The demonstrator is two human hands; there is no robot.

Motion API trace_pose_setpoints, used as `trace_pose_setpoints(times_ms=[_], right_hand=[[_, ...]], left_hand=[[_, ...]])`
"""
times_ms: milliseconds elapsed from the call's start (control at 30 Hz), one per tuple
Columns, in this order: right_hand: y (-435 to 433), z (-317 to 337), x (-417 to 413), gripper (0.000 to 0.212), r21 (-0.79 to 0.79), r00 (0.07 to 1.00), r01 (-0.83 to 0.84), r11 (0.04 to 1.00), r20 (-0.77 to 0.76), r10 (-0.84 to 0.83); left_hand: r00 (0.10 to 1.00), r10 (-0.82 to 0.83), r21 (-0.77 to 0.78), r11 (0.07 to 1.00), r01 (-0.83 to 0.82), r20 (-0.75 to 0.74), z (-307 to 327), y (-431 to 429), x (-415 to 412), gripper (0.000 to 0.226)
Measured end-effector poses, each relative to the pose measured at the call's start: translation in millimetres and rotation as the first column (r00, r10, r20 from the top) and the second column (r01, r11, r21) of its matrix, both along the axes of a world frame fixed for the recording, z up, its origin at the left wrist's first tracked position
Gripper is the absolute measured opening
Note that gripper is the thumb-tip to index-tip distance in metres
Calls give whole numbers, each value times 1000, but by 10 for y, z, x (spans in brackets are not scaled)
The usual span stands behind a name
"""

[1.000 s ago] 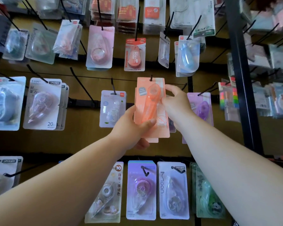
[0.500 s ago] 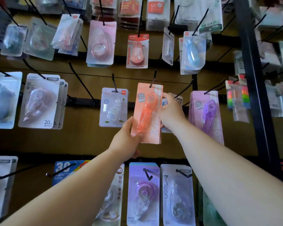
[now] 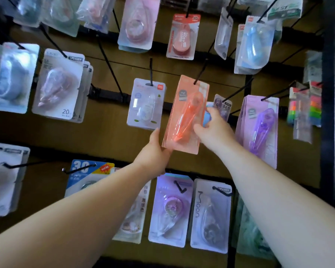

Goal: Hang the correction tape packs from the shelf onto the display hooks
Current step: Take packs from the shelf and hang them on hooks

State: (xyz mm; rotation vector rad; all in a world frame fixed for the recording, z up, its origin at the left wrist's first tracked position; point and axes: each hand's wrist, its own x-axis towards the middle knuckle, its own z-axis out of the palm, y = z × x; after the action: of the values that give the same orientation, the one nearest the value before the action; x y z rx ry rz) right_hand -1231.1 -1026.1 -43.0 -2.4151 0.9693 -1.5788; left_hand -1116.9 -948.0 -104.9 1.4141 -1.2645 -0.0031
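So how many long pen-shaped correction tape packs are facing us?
2: orange pack on the centre hook; purple pack hanging to its right. Others may be stacked behind each.

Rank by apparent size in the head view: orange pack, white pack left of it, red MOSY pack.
1. Orange correction tape pack: clearly largest.
2. White pack.
3. Red MOSY pack: barely smaller, hangs farther off, so unsure.

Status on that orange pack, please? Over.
Left hand holds orange correction tape pack at lower corner; right hand pinches right edge. Hook through its top hole. Nothing blocking.
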Motion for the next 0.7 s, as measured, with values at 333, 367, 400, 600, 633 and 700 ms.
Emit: trace_pose_setpoints(times_ms=[333,367,400,600,633,700], right_hand=[[942,-623,-549,17,-107,982,-66,992,-181,46],[1033,-733,-601,10,-92,977,-91,992,-202,71],[1117,-869,-654,5,-71,970,-109,992,-228,90],[1502,-2197,-933,18,160,865,-168,973,-450,223],[1528,-2456,-961,17,215,831,-152,965,-501,242],[1540,-2946,-988,19,316,782,-106,943,-559,275]], left_hand=[[992,-107,-158,980,117,69,-490,1018,-549,21],[990,-127,-153,979,135,61,-624,1131,-569,16],[988,-148,-135,979,153,46,-795,1247,-576,21],[982,-93,210,970,126,-162,-2265,1893,-484,26],[981,-53,288,952,107,-187,-2548,1967,-436,27],[968,35,413,908,73,-247,-3069,2091,-314,26]])
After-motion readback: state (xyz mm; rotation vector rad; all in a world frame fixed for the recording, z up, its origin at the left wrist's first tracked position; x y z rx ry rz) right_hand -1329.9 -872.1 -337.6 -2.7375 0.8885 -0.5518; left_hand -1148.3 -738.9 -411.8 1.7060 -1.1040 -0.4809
